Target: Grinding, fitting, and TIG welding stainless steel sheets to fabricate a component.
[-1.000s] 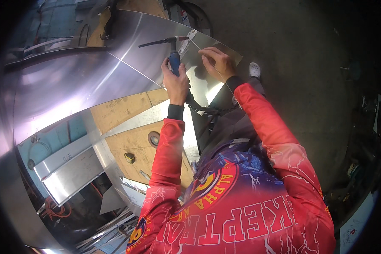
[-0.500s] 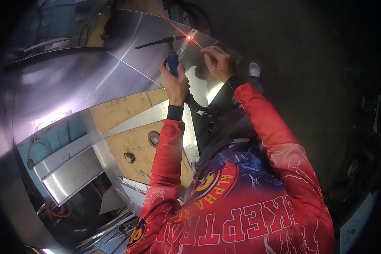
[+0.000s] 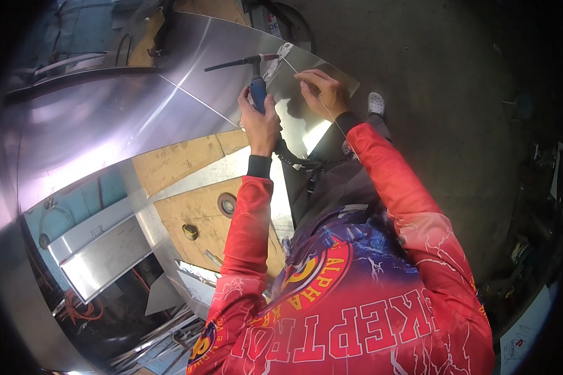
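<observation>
My left hand (image 3: 261, 128) is wrapped round the blue handle of a TIG welding torch (image 3: 257, 87). The torch's black back cap points left, and its reddish nozzle sits over a joint near the far corner of a shiny metal sheet (image 3: 213, 56). Between the fingertips of my right hand (image 3: 326, 94) is a thin filler rod (image 3: 289, 65). Its tip reaches to the nozzle, while its tail runs back along my right wrist. No arc glows at the nozzle. A dark ribbed cable sheath (image 3: 284, 152) hangs below my left hand toward my lap.
Beneath the sheet lie wooden boards (image 3: 175, 164) bearing a round abrasive disc (image 3: 227, 204) and a small black-and-yellow tape measure (image 3: 190, 232). A folded metal panel (image 3: 106, 259) stands lower left, near an orange cord (image 3: 81, 306). A light-coloured clog (image 3: 376, 104) shows on the floor at right.
The bright orange arc at the nozzle has gone out, and the surroundings look lighter. The torch has shifted very slightly right. Both hands keep their grips.
</observation>
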### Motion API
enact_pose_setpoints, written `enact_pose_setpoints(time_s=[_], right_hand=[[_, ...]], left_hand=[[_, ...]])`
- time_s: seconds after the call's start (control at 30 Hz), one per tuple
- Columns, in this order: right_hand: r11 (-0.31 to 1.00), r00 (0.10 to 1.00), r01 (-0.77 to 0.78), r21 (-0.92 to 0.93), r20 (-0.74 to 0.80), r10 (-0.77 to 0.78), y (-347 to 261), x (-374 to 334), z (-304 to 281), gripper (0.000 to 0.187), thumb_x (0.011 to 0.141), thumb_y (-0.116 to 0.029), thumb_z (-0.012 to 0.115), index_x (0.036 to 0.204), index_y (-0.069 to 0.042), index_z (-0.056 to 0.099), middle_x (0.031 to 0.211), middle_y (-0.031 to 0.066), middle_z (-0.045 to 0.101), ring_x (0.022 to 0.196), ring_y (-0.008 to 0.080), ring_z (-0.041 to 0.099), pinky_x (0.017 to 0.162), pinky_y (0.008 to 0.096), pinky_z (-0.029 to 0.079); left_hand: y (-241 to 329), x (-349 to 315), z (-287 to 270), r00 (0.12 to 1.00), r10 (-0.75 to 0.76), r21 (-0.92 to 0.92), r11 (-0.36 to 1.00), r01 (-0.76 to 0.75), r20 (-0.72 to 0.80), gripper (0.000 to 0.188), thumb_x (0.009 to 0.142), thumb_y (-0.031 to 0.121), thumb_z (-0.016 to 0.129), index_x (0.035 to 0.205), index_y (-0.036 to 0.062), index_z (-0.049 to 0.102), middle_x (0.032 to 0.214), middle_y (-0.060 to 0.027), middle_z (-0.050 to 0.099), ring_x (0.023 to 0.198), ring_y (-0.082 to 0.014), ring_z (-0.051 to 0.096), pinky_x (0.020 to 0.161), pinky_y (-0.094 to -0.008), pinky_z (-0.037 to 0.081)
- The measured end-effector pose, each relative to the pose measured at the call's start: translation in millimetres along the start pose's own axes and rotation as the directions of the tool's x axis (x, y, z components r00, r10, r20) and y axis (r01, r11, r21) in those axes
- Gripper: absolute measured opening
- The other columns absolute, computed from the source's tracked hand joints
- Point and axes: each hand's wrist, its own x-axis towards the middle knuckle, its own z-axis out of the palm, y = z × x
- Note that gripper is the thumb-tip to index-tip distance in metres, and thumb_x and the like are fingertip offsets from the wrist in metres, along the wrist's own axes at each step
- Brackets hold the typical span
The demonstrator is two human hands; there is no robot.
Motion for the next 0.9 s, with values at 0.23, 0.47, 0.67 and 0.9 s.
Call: enact_pose_setpoints(time_s=[0.23,0.47,0.67,0.9], right_hand=[[0.998,0.999,0.05,-0.022,-0.02,-0.051,3,0,-1,0.019,0.09,-0.013,0.065,0.108,-0.012,0.073,0.106,0.002,0.073,0.075,0.017,0.071,0.07,0.0298,0.057],[0.995,0.995,0.097,0.011,-0.018,-0.097,-4,-1,14,0.018,0.09,-0.01,0.064,0.105,-0.009,0.074,0.102,0.0041,0.073,0.076,0.0178,0.071,0.068,0.0314,0.056],[0.829,0.971,0.18,-0.529,0.228,-0.066,78,-10,14,0.021,0.085,-0.012,0.065,0.104,-0.008,0.073,0.096,0.012,0.072,0.078,0.0293,0.07,0.071,0.0413,0.057],[0.992,0.983,0.125,0.017,-0.138,-0.121,7,3,7,0.017,0.088,-0.007,0.068,0.105,-0.011,0.071,0.103,0.0054,0.068,0.079,0.0219,0.071,0.071,0.0323,0.057]], left_hand=[[13,-4,-1,0.997,-0.065,-0.046,0.997,0.066,0.036,0.058,0.096,0.019,0.065,0.143,-0.0005,0.036,0.079,-0.0115,0.067,0.051,-0.0142,0.06,0.045,-0.0309,0.047],[-2,-6,-14,0.998,-0.061,-0.016,0.998,0.061,0.002,0.06,0.095,0.018,0.066,0.144,0.0008,0.036,0.082,-0.014,0.066,0.05,-0.0147,0.059,0.044,-0.0307,0.047],[4,-4,1,0.993,-0.048,-0.008,0.999,0.049,0.109,0.077,0.076,-0.003,0.066,0.146,-0.0032,0.033,0.095,-0.019,0.062,0.073,-0.0242,0.068,0.062,-0.0373,0.056],[26,-12,-12,0.994,-0.107,-0.094,0.99,0.108,0.018,0.061,0.095,0.021,0.063,0.145,-0.0009,0.035,0.082,-0.0175,0.067,0.056,-0.0216,0.064,0.055,-0.0363,0.051]])
